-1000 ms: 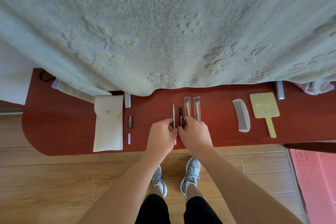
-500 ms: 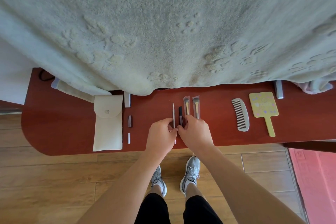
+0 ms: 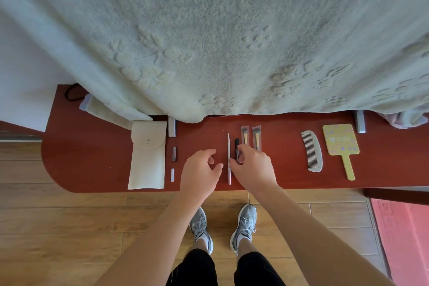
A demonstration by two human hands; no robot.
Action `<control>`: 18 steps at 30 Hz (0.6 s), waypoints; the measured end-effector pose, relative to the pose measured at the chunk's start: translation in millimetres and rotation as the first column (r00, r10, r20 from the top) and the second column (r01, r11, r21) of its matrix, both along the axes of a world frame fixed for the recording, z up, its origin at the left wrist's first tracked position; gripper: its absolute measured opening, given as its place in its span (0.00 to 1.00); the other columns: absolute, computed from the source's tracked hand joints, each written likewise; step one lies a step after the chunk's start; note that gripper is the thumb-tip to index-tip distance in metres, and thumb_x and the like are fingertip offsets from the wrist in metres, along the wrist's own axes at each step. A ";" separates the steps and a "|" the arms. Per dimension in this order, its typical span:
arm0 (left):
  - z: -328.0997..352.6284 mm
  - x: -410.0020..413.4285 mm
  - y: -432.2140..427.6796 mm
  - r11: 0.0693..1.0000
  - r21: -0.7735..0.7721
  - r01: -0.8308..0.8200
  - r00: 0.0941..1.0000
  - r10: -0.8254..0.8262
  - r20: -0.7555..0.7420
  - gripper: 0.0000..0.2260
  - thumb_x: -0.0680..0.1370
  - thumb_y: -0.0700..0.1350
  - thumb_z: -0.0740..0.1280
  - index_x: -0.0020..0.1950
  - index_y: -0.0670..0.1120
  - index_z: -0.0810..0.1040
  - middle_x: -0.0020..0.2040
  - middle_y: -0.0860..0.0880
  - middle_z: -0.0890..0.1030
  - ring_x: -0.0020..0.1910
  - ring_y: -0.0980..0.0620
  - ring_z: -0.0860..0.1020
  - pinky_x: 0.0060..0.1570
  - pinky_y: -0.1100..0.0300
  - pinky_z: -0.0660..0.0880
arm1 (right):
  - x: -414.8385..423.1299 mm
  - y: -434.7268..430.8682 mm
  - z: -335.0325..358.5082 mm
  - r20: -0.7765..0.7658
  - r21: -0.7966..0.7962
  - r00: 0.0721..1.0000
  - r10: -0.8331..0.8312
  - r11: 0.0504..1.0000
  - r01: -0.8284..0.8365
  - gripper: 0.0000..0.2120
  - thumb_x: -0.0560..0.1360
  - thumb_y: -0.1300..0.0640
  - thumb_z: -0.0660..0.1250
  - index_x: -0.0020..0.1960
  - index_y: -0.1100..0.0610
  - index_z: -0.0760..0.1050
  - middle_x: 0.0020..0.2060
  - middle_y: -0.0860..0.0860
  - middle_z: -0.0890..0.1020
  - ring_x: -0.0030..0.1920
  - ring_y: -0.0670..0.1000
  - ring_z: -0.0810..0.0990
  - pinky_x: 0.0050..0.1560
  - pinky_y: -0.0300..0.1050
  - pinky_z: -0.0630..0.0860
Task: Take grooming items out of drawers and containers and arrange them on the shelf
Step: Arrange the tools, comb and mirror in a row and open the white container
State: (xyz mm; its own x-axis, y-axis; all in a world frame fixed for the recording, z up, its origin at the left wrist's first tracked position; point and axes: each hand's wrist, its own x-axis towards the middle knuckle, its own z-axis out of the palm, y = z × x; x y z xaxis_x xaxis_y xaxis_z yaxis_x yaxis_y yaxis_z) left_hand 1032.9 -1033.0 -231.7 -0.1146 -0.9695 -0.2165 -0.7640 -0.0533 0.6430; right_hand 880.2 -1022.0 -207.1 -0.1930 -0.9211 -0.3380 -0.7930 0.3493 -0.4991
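Short black stick (image 3: 237, 143) on the red shelf (image 3: 92, 158) — right hand (image 3: 251, 167) pinches its lower end. Thin silvery pick (image 3: 229, 146) lies just at its 9 o'clock — left hand (image 3: 199, 169) loose, holding nothing.

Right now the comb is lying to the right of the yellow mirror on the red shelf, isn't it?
Not quite. The head view shows the comb lying to the left of the yellow mirror, not the right. Both are on the red shelf.
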 end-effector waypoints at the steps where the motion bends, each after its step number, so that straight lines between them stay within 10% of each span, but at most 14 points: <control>1: 2.0 6.3 -0.6 1.000 0.001 -0.006 1.000 0.006 0.006 0.18 0.76 0.49 0.73 0.65 0.48 0.80 0.46 0.55 0.80 0.41 0.57 0.79 0.47 0.59 0.81 | 3.4 -2.1 1.2 0.005 -0.011 1.000 0.018 1.000 -0.017 0.18 0.77 0.48 0.67 0.64 0.55 0.75 0.44 0.48 0.81 0.40 0.47 0.80 0.42 0.42 0.80; 18: 9.3 121.4 -1.7 0.989 0.043 0.144 0.980 -0.148 0.135 0.25 0.75 0.55 0.72 0.71 0.52 0.72 0.62 0.57 0.72 0.58 0.58 0.73 0.55 0.61 0.75 | 88.4 -44.1 -14.4 0.098 0.000 0.935 0.341 0.940 -0.342 0.30 0.75 0.49 0.70 0.74 0.52 0.65 0.67 0.48 0.73 0.60 0.50 0.76 0.60 0.44 0.74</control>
State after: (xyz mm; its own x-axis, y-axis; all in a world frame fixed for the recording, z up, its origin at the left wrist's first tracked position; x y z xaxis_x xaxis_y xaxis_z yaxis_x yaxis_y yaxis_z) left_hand 1154.3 -1034.8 -222.5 -0.2213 -0.9365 -0.2720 -0.8463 0.0459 0.5307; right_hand 968.6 -1066.1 -221.4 0.1662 -0.9200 -0.3551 -0.8149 0.0746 -0.5748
